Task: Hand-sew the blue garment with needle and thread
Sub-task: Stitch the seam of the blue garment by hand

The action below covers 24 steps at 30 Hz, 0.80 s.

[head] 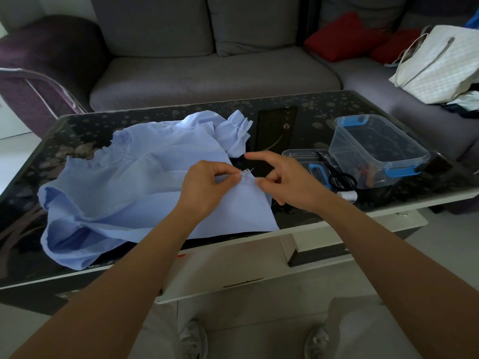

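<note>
Holding the blue garment (116, 177) by one raised edge

The garment lies spread and rumpled across the dark glass desk (298, 211), its near right corner lifted between the hands. The left grip (204, 185) is narrow, thumb and forefinger pinching the lifted edge. The right grip (287, 182) pinches the same edge from the other side with thumb and middle finger, forefinger pointing straight out. A thin needle (246, 171) sticks out of the cloth between them. To the right stand a clear box (375, 149), black scissors (339, 177) and a white spool (348, 195).
</note>
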Motion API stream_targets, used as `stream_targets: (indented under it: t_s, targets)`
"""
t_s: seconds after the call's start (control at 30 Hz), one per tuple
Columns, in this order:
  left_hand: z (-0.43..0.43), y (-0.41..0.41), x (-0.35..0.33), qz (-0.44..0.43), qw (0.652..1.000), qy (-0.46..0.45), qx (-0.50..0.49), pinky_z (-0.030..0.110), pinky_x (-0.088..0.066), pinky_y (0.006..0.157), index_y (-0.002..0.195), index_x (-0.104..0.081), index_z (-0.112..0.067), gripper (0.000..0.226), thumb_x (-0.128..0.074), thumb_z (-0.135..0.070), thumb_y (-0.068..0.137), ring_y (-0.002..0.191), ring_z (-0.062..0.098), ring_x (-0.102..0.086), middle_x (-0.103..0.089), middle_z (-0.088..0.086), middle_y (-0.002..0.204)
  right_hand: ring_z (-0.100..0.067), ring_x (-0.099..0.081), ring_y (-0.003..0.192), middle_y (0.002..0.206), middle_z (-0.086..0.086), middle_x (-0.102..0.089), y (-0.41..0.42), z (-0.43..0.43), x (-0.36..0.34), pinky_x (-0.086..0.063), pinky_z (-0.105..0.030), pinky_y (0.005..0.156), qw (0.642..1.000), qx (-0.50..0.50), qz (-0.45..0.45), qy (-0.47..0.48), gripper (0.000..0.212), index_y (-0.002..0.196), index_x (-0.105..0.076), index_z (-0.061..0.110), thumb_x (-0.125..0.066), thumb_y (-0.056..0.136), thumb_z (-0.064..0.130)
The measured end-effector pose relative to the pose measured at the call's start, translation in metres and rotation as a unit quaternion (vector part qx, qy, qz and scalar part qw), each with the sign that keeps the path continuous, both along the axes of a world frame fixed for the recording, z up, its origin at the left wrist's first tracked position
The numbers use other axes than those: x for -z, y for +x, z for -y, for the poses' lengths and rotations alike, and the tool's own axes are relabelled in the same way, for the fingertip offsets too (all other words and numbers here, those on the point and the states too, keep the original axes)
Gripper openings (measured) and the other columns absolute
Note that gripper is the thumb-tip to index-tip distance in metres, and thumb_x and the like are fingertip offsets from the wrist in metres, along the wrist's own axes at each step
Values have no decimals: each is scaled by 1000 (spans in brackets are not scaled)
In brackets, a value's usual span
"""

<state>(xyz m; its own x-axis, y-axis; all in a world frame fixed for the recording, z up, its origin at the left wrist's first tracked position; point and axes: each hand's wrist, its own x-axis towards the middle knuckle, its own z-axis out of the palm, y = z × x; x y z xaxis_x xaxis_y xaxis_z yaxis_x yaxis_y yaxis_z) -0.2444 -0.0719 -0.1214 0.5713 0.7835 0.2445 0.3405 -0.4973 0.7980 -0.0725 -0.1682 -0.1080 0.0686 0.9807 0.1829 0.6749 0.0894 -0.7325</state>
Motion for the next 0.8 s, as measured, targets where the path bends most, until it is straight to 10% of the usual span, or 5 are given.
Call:
stream_targets:
  t_s: [0.6,0.8]
  targets:
    - [-1,-1,-2,-32,999,-9,-21,33,-54,88,87,-77,-17,8,-71,-23,87,88,12,-68,-75,-1,91,-4,-53,47,51,9,-56,-2,-4,2,-45,-11,52,999,18,-13,-34,15,104,-64,20,-53,98,13]
    - [1,-3,-6,-3,995,-94,24,12,-48,76,86,-75,-21,8,-68,-18,90,83,2,-66,-73,-5,89,-2,-47,45,49,9,-52,2,-1,-3,-39,-9,50,996,7,-63,-65,19,107,-66,16,-50,99,11]
